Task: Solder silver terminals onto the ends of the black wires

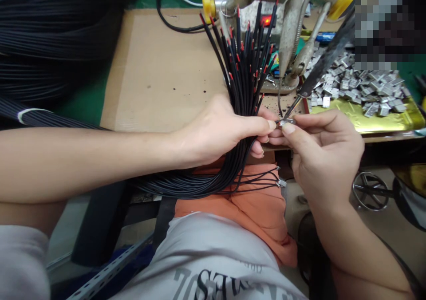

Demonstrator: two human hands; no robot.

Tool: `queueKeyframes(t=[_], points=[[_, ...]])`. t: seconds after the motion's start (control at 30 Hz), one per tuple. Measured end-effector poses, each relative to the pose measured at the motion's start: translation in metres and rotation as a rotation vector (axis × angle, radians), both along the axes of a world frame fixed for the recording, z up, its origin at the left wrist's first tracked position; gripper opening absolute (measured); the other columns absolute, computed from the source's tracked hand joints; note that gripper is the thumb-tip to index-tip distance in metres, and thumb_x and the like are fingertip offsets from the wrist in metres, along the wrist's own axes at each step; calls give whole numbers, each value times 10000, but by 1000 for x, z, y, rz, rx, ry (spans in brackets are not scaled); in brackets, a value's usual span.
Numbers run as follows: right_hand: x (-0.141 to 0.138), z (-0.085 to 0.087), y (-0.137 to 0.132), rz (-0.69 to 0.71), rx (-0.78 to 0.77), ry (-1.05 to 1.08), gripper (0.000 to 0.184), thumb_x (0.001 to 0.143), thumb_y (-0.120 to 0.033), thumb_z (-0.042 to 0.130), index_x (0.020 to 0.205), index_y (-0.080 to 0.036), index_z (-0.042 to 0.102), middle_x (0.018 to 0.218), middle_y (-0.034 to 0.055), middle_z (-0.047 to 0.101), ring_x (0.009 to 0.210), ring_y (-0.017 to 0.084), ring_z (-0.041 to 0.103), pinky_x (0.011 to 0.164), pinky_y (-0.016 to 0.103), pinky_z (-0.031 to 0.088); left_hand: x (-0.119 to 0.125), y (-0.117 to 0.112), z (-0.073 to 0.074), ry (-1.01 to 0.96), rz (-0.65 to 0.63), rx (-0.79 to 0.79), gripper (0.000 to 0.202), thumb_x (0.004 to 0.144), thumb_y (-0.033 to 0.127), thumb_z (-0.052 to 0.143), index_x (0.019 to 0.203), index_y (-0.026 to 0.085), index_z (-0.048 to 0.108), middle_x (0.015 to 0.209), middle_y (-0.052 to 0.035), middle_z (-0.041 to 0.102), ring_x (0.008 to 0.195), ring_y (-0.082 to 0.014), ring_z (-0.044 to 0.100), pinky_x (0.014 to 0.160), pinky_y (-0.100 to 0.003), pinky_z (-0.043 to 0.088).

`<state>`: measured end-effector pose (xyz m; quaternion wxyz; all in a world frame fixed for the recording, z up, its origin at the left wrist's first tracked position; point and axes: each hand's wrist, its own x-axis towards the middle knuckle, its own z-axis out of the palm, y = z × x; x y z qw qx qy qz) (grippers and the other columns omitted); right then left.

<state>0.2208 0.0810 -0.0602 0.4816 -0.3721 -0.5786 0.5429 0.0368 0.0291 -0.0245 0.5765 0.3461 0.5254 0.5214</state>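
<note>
My left hand (pixel 226 133) is shut on a thick bundle of black wires (pixel 244 69), whose red-tipped ends fan upward and whose lower lengths droop over my lap. Small metal terminals (pixel 281 183) hang from several wire ends below the hand. My right hand (pixel 322 153) pinches a small metal terminal (pixel 286 122) between thumb and forefinger, close to my left fingertips. A soldering iron (pixel 319 69) with a dark handle slants in from the upper right, its thin tip (pixel 289 109) at or very near that terminal. Where the wire meets the terminal is hidden by my fingers.
A gold-foil tray (pixel 362 122) heaped with several metal terminals lies to the right. Behind the wires stands a metal bench device (pixel 289 38) with a yellow knob. Brown cardboard (pixel 159 69) covers the bench. A coil of black cable (pixel 43 38) lies at the left.
</note>
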Motion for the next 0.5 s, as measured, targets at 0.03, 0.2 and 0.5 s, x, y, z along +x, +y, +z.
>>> queueKeyframes(t=[0.03, 0.2, 0.5], points=[[0, -1, 0, -2, 6, -3, 217, 936, -211, 920, 997, -242, 714, 872, -14, 860, 769, 213, 887, 765, 345, 785, 0, 0, 0, -1, -2, 0, 83, 871, 110, 805, 943, 144, 826, 728, -5, 752, 601, -142, 761, 585, -247, 676], [1, -1, 1, -5, 36, -12, 209, 945, -209, 916, 992, -251, 716, 864, -9, 855, 774, 221, 891, 755, 339, 786, 1, 1, 1, -32, 7, -13, 69, 855, 101, 810, 913, 138, 819, 702, 1, 729, 603, -135, 737, 584, -249, 676], [0, 0, 0, -9, 20, 15, 207, 924, -170, 921, 978, -267, 747, 851, -22, 862, 733, 205, 878, 738, 327, 785, -1, 1, 0, 25, -17, 11, 57, 868, 106, 803, 896, 154, 818, 715, 9, 740, 615, -138, 751, 590, -245, 674]])
